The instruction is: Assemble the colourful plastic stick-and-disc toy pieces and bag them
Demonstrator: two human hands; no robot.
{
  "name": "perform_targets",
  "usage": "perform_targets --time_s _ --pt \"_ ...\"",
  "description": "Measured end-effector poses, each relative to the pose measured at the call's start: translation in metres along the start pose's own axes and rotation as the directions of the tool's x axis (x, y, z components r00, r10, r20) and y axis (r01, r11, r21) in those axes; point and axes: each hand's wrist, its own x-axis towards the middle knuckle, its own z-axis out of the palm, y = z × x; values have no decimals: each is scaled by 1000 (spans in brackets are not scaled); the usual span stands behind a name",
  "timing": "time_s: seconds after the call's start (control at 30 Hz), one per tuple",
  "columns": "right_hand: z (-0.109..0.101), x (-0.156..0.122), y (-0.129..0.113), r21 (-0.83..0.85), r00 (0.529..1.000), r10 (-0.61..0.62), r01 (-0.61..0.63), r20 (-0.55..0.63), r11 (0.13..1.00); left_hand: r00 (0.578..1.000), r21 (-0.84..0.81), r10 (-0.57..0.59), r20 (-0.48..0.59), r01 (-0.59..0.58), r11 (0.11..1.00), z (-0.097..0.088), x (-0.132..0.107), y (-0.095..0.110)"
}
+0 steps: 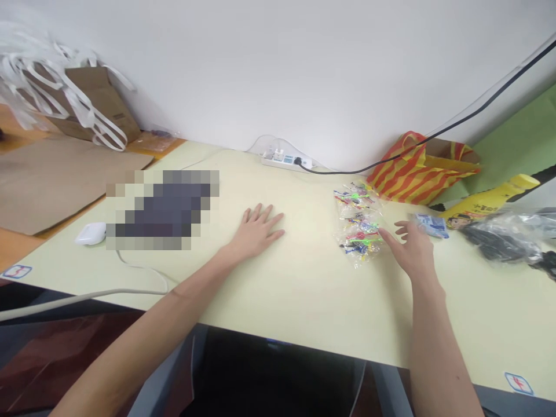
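Observation:
My left hand (256, 231) lies flat on the pale table (304, 284), fingers spread, with nothing under it that shows. On the right, my right hand (412, 248) hovers by the clear plastic packets (358, 231) of small, brightly coloured pieces; its fingers are bent and apart, and no held thing shows. The thumb is close to the packets' right edge; whether it touches them I cannot tell. The packets lie in a short column, and what the pieces are is too small to make out. Just beyond my right fingers lies a small blue and white packet (431, 226).
At the back stand a power strip (286, 160) with a black cable and a red and yellow striped bag (423, 171). A yellow bottle (489, 202) and plastic-wrapped dark items (508, 237) lie right. Left are a blurred-out dark object (169, 205), a white earbud case (91, 233) and cardboard (65, 179).

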Motion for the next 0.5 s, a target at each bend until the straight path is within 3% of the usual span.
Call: perform_targets --time_s 0.5 --pt "-6 -1 -8 62 996 32 -37 82 997 1000 3 12 -5 -12 1000 0 -2 -3"
